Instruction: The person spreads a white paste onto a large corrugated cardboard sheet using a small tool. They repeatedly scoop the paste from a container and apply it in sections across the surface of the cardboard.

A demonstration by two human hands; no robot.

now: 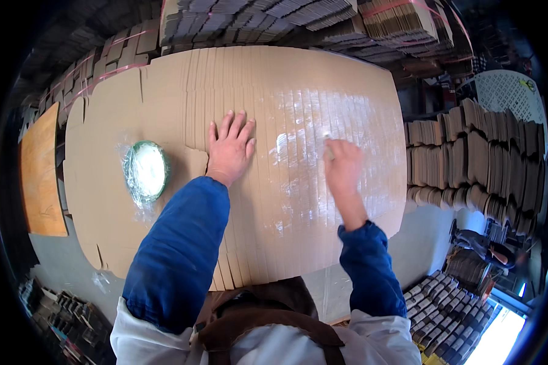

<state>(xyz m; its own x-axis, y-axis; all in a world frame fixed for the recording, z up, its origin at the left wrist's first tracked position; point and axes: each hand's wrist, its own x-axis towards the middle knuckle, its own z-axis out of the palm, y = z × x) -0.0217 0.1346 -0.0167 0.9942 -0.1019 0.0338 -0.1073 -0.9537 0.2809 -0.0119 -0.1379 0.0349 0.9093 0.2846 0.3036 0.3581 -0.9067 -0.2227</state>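
Note:
My left hand (230, 152) lies flat with fingers spread on brown cardboard sheets (237, 225), which overlap like a fan in narrow strips. To its right, my right hand (344, 165) is closed, knuckles up, low over the strips; whatever its fingers hold is hidden. White, shiny wet streaks (298, 134) cover the strips around that hand. Left of my left hand, a round green-rimmed bowl (150, 171) of white paste sits on the cardboard. Crumpled clear plastic (131, 182) wraps the bowl's left side.
Bundled cardboard stacks (402, 24) tied with pink strap line the far side. More brown stacks (475, 155) stand at the right, near a white perforated panel (510, 91). An orange-brown board (42, 176) leans at the left. Dark piles (67, 325) fill the lower left.

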